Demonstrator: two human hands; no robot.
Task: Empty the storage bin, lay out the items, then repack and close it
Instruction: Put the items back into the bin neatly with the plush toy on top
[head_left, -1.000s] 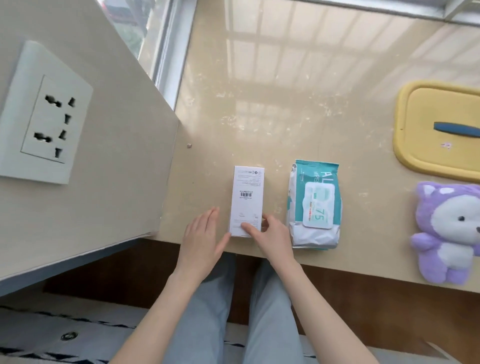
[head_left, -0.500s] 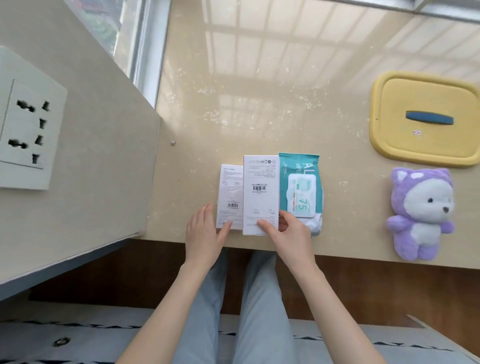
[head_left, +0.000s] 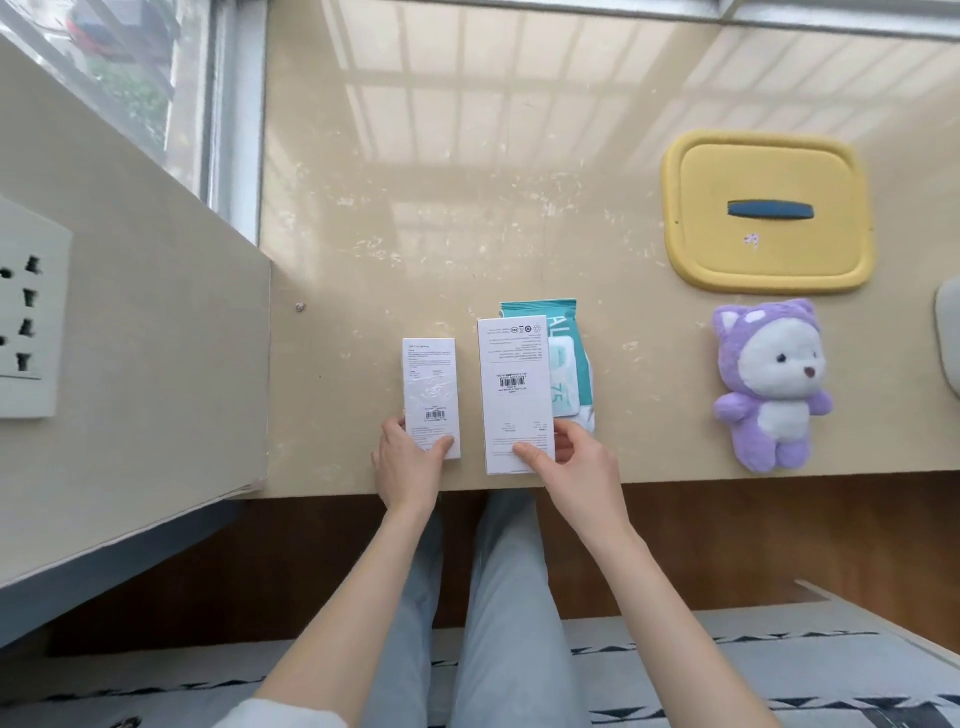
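L hand (head_left: 410, 457) pinching small glossy white carton (head_left: 430, 384), R hand (head_left: 576, 462) gripping taller flat carton (head_left: 511, 395) (overlaps crinkly teal wipes pkt (head_left: 569, 364)).

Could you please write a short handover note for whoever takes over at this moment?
Left hand grips the smaller white box; right hand pinches the larger white box, which overlaps the wet wipes pack.
Purple plush toy and yellow lid lie on the table, to the right.
Done: lid off, four items out.
Left: finish placing both boxes, repack, close. Bin not clearly in view.
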